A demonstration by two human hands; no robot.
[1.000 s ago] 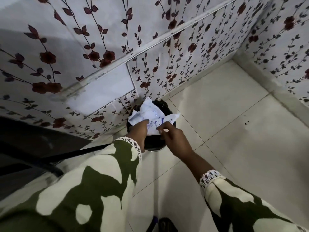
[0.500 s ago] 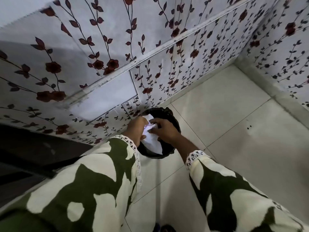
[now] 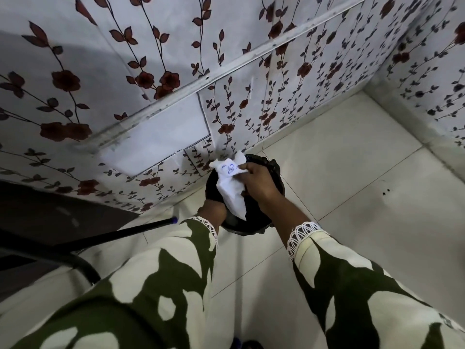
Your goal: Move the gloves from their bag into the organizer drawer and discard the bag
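The crumpled white glove bag [image 3: 232, 195] with blue print hangs over the mouth of a round black bin [image 3: 273, 165] that stands on the floor against the wall. My right hand [image 3: 259, 182] pinches the bag's upper end above the bin opening. My left hand [image 3: 212, 211] is at the bin's near left rim, close to the bag's lower end. Its fingers are hidden by the sleeve cuff and the rim, so what it grips is unclear. No gloves or organizer drawer are in view.
A wall with floral paper [image 3: 251, 96] rises right behind the bin, and a second wall [image 3: 432, 79] closes the corner at right. Pale floor tiles [image 3: 352, 177] spread to the right. A black rod [image 3: 113, 235] and dark furniture [image 3: 50, 217] lie at left.
My left hand has come off the bag's top and dropped to the bin's near rim. My right hand keeps the bag, which now hangs longer over the opening.
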